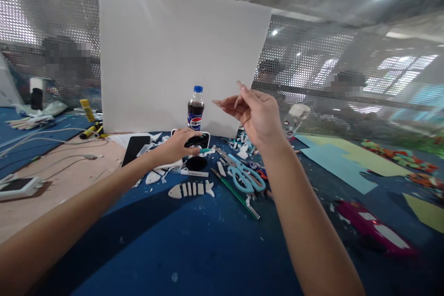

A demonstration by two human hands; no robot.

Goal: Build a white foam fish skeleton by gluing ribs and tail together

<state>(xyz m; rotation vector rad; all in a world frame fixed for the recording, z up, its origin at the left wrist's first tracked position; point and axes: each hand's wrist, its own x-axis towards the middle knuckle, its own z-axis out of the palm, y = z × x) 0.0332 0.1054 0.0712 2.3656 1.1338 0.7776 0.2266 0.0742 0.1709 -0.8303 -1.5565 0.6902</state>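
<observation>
Black white-edged cutout [200, 140] lies at centre frame, on the blue table [194, 249], right at the foot of the Pepsi bottle [195, 108]. Its long side runs roughly left to right across the picture.

- Left hand [176, 145]: palm down, fingers laid over the cutout's left end. Whether they pinch it or only press on it, I cannot tell.
- Right hand [255, 113]: raised off the table, up and to the right of the cutout, fingers loosely spread and pointing left, forefinger up. I see nothing in it.
- Left hand is the nearer one; it is in contact. Right hand is well apart from the cutout and above it.
- Green-capped pen [205, 150] just beside the left fingertips. Black disc [196, 163] just below the cutout, white marker [194, 173] below that, fish-bone cutout [192, 189] lower again.
- Light blue scissors [244, 178] lie under the right wrist, right of centre, among white scraps.
- White foam board [180, 55] stands upright behind the bottle.

Writing: bottle label shows the red, white and blue Pepsi roundel; the white characters above it are too small to read. Print on the marker barrel is also unreadable. No other legible text.
</observation>
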